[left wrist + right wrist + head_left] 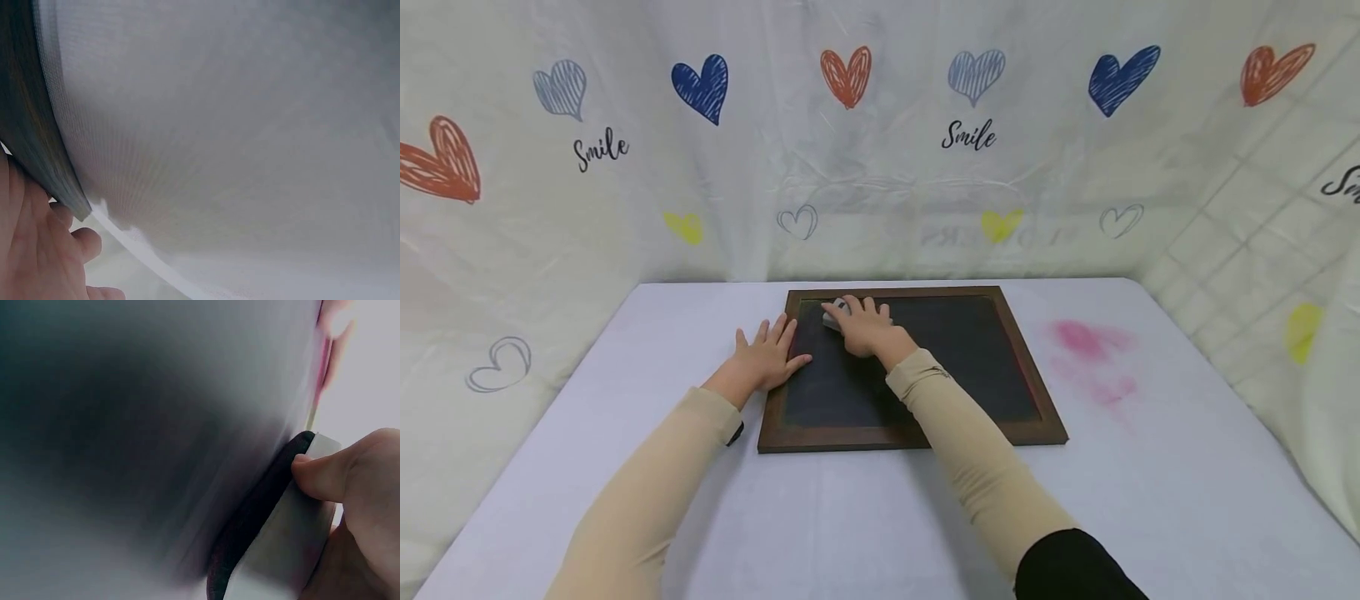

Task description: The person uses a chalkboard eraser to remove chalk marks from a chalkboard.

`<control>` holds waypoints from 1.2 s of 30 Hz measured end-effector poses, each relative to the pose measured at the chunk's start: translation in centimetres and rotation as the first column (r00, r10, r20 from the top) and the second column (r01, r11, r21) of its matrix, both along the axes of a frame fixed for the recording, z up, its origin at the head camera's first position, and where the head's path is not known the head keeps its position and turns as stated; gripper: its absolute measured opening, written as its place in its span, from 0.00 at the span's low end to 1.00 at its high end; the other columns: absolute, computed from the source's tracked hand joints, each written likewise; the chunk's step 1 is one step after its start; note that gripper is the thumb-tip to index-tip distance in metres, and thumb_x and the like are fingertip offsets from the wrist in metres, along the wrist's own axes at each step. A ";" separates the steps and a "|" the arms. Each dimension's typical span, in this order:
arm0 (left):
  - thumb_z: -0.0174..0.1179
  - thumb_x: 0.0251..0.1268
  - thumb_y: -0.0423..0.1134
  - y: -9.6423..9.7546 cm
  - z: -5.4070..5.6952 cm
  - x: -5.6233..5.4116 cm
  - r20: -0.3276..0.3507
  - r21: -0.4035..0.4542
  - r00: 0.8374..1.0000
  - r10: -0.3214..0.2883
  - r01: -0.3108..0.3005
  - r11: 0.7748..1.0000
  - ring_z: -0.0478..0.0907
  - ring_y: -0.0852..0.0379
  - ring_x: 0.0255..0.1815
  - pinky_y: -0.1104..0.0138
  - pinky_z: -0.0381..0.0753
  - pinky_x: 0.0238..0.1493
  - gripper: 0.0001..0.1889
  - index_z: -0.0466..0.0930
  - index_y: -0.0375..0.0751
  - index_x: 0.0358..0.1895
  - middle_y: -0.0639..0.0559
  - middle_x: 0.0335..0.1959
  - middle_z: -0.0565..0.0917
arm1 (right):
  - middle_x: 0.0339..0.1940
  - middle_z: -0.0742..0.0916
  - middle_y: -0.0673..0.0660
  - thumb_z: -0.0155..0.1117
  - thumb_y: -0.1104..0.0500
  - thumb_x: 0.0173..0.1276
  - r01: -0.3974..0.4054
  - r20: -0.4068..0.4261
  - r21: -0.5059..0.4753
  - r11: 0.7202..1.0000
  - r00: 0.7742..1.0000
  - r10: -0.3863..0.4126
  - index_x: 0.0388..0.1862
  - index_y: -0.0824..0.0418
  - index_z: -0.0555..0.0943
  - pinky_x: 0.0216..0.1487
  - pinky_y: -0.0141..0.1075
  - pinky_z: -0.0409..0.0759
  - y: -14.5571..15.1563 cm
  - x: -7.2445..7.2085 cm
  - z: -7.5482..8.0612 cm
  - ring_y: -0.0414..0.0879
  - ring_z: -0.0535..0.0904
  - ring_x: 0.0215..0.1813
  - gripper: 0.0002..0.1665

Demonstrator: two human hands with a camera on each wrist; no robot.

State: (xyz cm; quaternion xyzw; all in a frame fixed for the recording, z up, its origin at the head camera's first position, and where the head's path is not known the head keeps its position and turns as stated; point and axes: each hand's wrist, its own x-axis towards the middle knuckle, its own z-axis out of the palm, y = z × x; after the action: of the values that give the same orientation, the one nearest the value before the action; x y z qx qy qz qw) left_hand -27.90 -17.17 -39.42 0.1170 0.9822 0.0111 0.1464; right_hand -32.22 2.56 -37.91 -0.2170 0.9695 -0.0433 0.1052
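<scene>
A blackboard (827,392) in a brown wooden frame (1033,375) lies flat on the white-covered table. My right hand (867,327) grips a chalkboard eraser (832,320) near the board's upper left part. In the right wrist view the eraser (281,544) has a pale body and a dark felt pad (244,528) against the black surface, with the thumb (322,475) along its side. Fingers spread, my left hand (762,360) rests on the frame's left side. The left wrist view shows that hand (44,250) beside the frame's dark edge (37,125).
Pink smudges (1090,342) mark the white tablecloth (1180,467) right of the board. Behind the table hangs a white curtain (895,167) printed with hearts and the word Smile, which also runs along both sides.
</scene>
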 end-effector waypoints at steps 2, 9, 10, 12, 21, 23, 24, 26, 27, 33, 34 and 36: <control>0.39 0.82 0.62 -0.1 -0.1 -0.1 -0.001 0.011 1.000 0.000 0.000 1.000 0.39 0.33 0.83 0.31 0.35 0.73 0.43 0.38 0.34 0.83 0.35 0.84 0.40 | 0.84 0.54 0.58 0.45 0.56 0.86 0.035 0.011 -0.023 0.999 0.999 -0.035 0.86 0.39 0.50 0.75 0.60 0.52 1.8 -0.4 0.1 0.62 0.52 0.80 0.36; 0.39 0.83 0.61 0.2 0.2 0.2 0.013 0.024 1.000 -0.002 0.002 1.000 0.37 0.33 0.83 0.32 0.34 0.73 0.43 0.36 0.34 0.83 0.35 0.84 0.38 | 0.84 0.53 0.64 0.43 0.59 0.85 0.178 0.045 -0.091 0.980 0.984 -0.175 0.87 0.46 0.49 0.67 0.61 0.56 11.2 -1.3 0.4 0.67 0.52 0.78 0.36; 0.39 0.83 0.60 0.2 0.2 0.2 0.012 0.027 1.000 -0.005 0.005 1.000 0.37 0.33 0.83 0.31 0.34 0.73 0.43 0.37 0.34 0.83 0.35 0.84 0.38 | 0.83 0.53 0.65 0.43 0.60 0.85 0.197 0.045 -0.095 0.976 0.980 -0.194 0.87 0.47 0.48 0.67 0.62 0.56 12.6 -1.3 0.4 0.68 0.52 0.77 0.36; 0.39 0.83 0.61 0.1 0.1 0.1 0.010 0.026 1.000 -0.005 0.004 1.000 0.37 0.33 0.83 0.31 0.34 0.73 0.43 0.37 0.34 0.83 0.34 0.84 0.38 | 0.83 0.52 0.66 0.43 0.61 0.84 0.232 0.046 -0.103 0.967 0.972 -0.229 0.87 0.48 0.48 0.66 0.64 0.55 14.9 -1.3 0.3 0.70 0.52 0.75 0.37; 0.38 0.83 0.61 -0.2 0.1 0.2 0.013 0.026 1.000 -0.003 0.003 1.000 0.38 0.33 0.83 0.31 0.35 0.73 0.43 0.37 0.34 0.83 0.34 0.84 0.38 | 0.82 0.52 0.68 0.43 0.62 0.83 0.263 0.051 -0.124 0.957 0.965 -0.259 0.86 0.51 0.50 0.66 0.67 0.52 16.7 -1.1 0.4 0.72 0.51 0.74 0.36; 0.39 0.83 0.61 -0.3 0.0 0.3 0.013 0.032 1.000 0.002 -0.002 0.999 0.38 0.32 0.82 0.31 0.35 0.73 0.43 0.37 0.34 0.83 0.34 0.84 0.38 | 0.82 0.53 0.68 0.43 0.62 0.83 0.260 0.050 -0.113 0.959 0.965 -0.256 0.86 0.50 0.51 0.67 0.67 0.52 15.5 -1.3 0.5 0.71 0.51 0.75 0.36; 0.39 0.83 0.61 -0.4 -0.1 0.3 0.011 0.033 1.000 0.004 -0.004 0.999 0.38 0.32 0.82 0.31 0.35 0.73 0.43 0.37 0.34 0.83 0.34 0.84 0.39 | 0.82 0.53 0.67 0.43 0.62 0.83 0.254 0.051 -0.109 0.961 0.967 -0.250 0.86 0.50 0.51 0.67 0.66 0.53 14.7 -1.4 0.6 0.71 0.51 0.76 0.36; 0.39 0.83 0.61 -0.5 -0.2 0.3 0.011 0.029 1.000 0.005 -0.006 1.000 0.37 0.32 0.82 0.30 0.35 0.73 0.43 0.36 0.34 0.83 0.34 0.84 0.38 | 0.83 0.53 0.65 0.44 0.61 0.84 0.232 0.057 -0.104 0.967 0.972 -0.227 0.86 0.47 0.51 0.66 0.63 0.54 12.9 -1.4 0.6 0.69 0.52 0.76 0.36; 0.38 0.83 0.62 -0.5 -0.3 0.2 0.011 0.026 1.000 0.006 -0.006 1.000 0.37 0.32 0.82 0.31 0.35 0.73 0.43 0.36 0.34 0.83 0.34 0.84 0.38 | 0.83 0.53 0.64 0.44 0.60 0.84 0.220 0.064 -0.104 0.970 0.975 -0.214 0.86 0.46 0.51 0.66 0.62 0.54 11.9 -1.5 0.6 0.68 0.52 0.76 0.36; 0.37 0.83 0.62 -0.1 -0.4 -0.2 0.004 0.022 1.000 -0.001 0.001 1.000 0.37 0.33 0.83 0.31 0.35 0.73 0.43 0.36 0.35 0.84 0.35 0.84 0.38 | 0.85 0.52 0.58 0.48 0.60 0.83 0.109 0.068 -0.077 0.991 0.992 -0.104 0.86 0.40 0.52 0.69 0.60 0.55 5.0 -0.8 0.2 0.63 0.51 0.79 0.38; 0.38 0.83 0.62 0.0 -0.4 -0.2 0.000 0.019 1.000 -0.002 0.002 1.000 0.38 0.33 0.83 0.31 0.35 0.73 0.43 0.36 0.35 0.84 0.35 0.84 0.38 | 0.85 0.52 0.57 0.47 0.59 0.84 0.082 0.066 -0.066 0.994 0.995 -0.077 0.86 0.39 0.52 0.69 0.60 0.55 3.8 -0.5 0.2 0.63 0.51 0.79 0.38; 0.38 0.83 0.62 0.0 -0.3 -0.2 -0.007 0.009 1.000 -0.001 0.001 1.000 0.38 0.33 0.83 0.31 0.36 0.73 0.43 0.37 0.35 0.84 0.35 0.84 0.39 | 0.85 0.53 0.56 0.46 0.56 0.85 0.020 0.067 -0.053 0.998 0.998 -0.016 0.85 0.38 0.52 0.71 0.60 0.55 1.8 0.0 0.4 0.62 0.51 0.80 0.36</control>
State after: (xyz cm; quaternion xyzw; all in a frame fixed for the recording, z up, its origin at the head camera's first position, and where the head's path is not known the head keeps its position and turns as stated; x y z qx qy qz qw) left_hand -28.07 -17.18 -39.71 0.1180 0.9826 0.0153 0.1427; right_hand -32.20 4.32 -37.55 -0.2094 0.9659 -0.0776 0.1309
